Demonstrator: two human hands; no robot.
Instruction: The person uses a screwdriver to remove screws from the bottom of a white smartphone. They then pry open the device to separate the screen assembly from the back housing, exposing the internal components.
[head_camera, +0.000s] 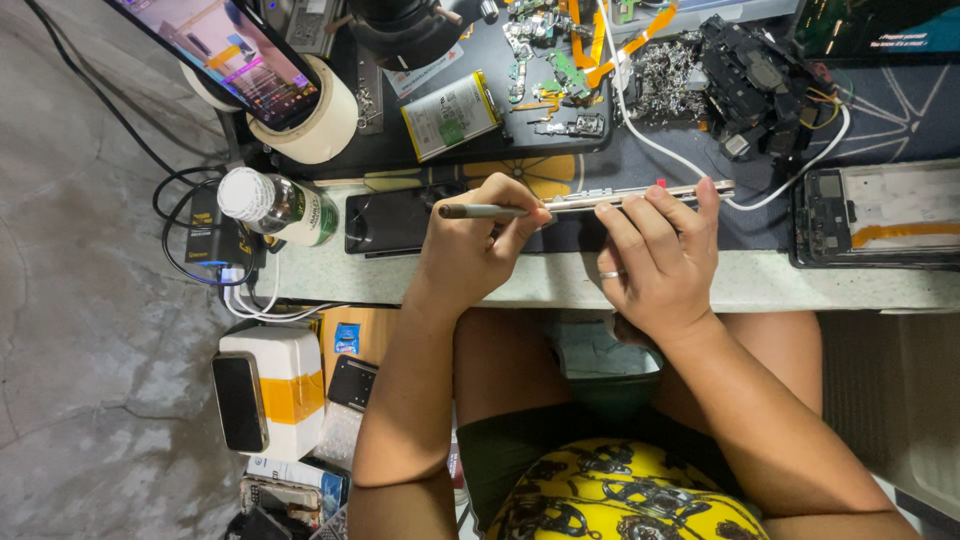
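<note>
My left hand (480, 245) grips a slim grey metal tool (485, 211), its tip pointing at the near end of a phone. My right hand (655, 255) holds that phone (640, 196) on edge over the workbench, fingers wrapped across its thin metal side, a ring on one finger. A white cable (790, 185) plugs into the phone's far end. Directly behind the left hand lies a dark phone (385, 222) flat on the bench.
A dismantled phone frame (875, 215) lies at right. A battery (452, 113), circuit parts and orange flex cables litter the back. A bottle (275, 205), tape rolls (320, 125), a propped tablet (225, 45) and a power strip (215, 240) sit left. Phones rest on a white box (270, 400) on the floor.
</note>
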